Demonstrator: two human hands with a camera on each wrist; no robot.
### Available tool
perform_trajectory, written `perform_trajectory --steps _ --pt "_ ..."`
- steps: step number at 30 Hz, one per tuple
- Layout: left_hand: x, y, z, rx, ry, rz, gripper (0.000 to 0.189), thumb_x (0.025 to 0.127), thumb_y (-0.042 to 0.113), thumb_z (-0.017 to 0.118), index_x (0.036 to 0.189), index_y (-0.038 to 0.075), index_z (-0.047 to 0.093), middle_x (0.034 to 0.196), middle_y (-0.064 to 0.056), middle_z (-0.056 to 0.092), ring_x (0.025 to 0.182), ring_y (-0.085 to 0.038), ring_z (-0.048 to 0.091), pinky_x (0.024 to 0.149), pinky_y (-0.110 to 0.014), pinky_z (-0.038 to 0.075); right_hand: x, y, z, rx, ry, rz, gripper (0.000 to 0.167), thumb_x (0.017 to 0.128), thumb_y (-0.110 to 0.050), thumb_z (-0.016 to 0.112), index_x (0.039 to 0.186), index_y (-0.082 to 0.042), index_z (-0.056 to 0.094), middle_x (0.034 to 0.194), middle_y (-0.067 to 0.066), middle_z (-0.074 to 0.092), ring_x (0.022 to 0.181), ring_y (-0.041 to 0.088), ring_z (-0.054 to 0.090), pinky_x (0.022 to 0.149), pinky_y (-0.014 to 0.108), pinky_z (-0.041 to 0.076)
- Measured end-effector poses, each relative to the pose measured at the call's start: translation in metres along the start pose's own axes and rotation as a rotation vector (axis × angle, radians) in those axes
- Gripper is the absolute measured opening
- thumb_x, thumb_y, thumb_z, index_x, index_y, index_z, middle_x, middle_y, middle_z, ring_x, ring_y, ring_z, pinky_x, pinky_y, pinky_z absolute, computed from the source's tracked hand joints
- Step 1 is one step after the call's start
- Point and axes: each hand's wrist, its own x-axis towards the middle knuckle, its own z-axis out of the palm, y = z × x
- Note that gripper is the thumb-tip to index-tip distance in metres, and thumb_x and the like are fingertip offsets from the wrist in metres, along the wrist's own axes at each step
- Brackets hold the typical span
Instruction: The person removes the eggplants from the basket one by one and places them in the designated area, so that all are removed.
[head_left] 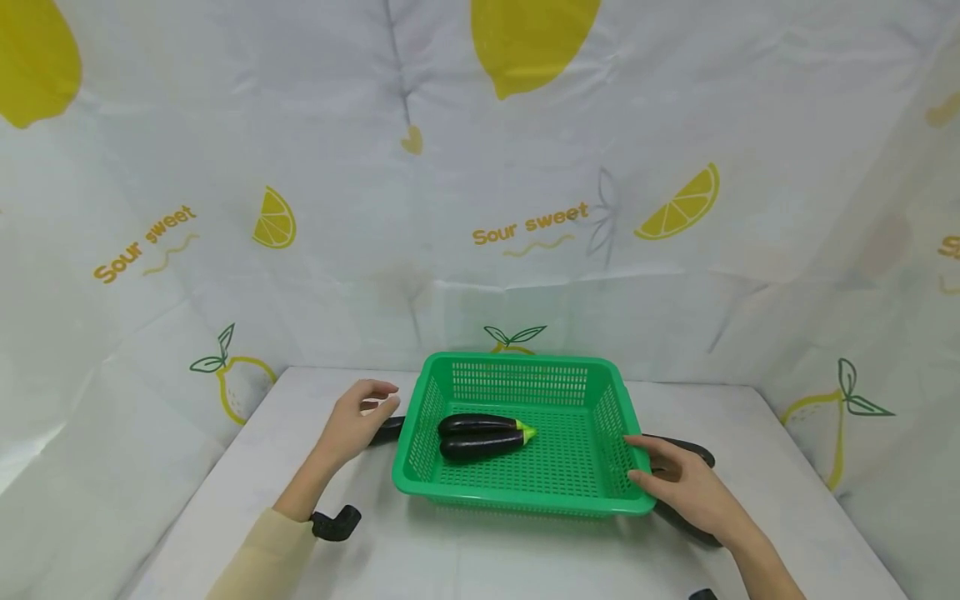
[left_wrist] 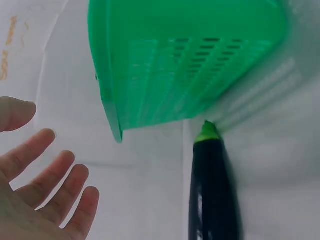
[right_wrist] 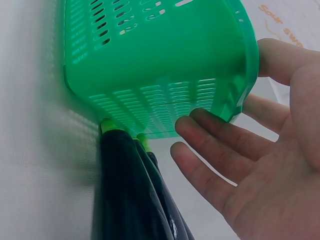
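A green plastic basket (head_left: pixel 517 502) stands in the middle of the table, with two dark eggplants (head_left: pixel 483 445) side by side in its left half. My right hand (head_left: pixel 686 487) holds the basket's right rim, thumb and index finger over the edge and the other fingers along the outer wall. Left of the basket, my left hand (head_left: pixel 360 421) is off the rim, its fingers (left_wrist: pixel 65 185) spread and relaxed with nothing in them. Below that hand lies another eggplant (left_wrist: pixel 212 190), green tip toward the basket. More eggplants (right_wrist: pixel 127 190) lie beneath my right hand, partly hidden by it.
The white table (head_left: pixel 450 558) meets a lemon-print cloth (head_left: pixel 525 283) behind the basket, and the cloth rises along both sides. A black wrist-worn device (head_left: pixel 337 523) sticks out from my left wrist.
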Motion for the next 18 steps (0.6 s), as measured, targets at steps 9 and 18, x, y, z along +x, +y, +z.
perform_trajectory --steps 9,18 --pt "0.002 0.025 0.014 0.054 -0.026 0.138 0.032 0.098 0.021 0.069 0.125 0.003 0.066 0.127 -0.014 0.061 0.117 -0.035 0.057 0.097 -0.056 0.047 0.000 0.001 0.000 -0.007 0.003 -0.001 0.052 0.097 -0.026 0.071 0.142 -0.005 0.056 0.137 0.019 0.060 0.107 0.022 0.066 0.086 0.029 0.053" --pt "0.001 0.042 0.034 0.168 -0.078 0.245 0.032 0.098 0.024 0.069 0.124 0.006 0.066 0.128 -0.013 0.060 0.122 -0.034 0.056 0.099 -0.054 0.048 0.000 0.002 0.000 -0.013 0.003 -0.007 0.053 0.097 -0.027 0.071 0.143 -0.006 0.056 0.138 0.018 0.059 0.107 0.022 0.067 0.086 0.029 0.054"
